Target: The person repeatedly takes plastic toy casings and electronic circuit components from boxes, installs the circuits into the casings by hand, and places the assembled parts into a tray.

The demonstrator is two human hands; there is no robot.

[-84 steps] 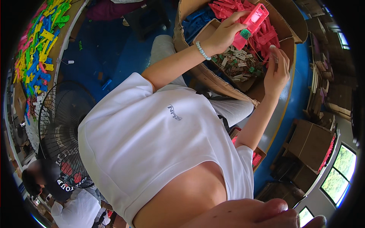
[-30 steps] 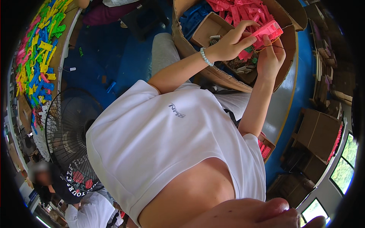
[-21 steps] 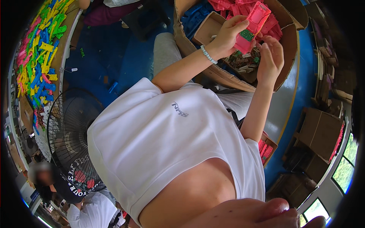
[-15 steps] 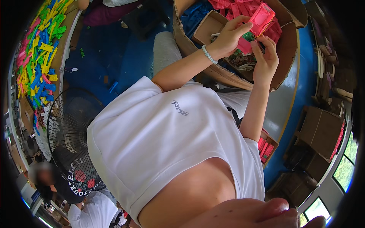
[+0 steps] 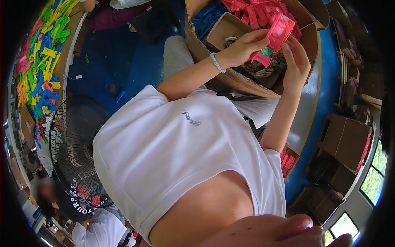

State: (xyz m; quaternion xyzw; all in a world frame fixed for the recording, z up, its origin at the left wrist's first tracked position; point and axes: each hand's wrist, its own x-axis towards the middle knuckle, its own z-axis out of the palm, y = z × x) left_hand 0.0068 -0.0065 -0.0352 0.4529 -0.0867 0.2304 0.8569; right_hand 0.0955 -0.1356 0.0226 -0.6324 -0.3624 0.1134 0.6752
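Over the large cardboard box, my left hand grips a pink plastic casing, thumb along its near side. A green circuit board shows just below the casing, against another pink plastic piece. I cannot make out whether these pink parts are joined. My right hand is closed at the casing's right edge, its fingertips partly hidden behind it. A pale beaded bracelet circles my left wrist.
The cardboard box holds loose pink parts, blue parts and a smaller carton. Black fan stands at left, near a table heaped with colourful plastic parts. Another person is at lower left. Cartons stack at right.
The pink casing has tilted and come slightly nearer. My right hand has shifted right and nearer, its fingers now along the casing's edge. A thin wire seen earlier by those fingers no longer shows clearly.
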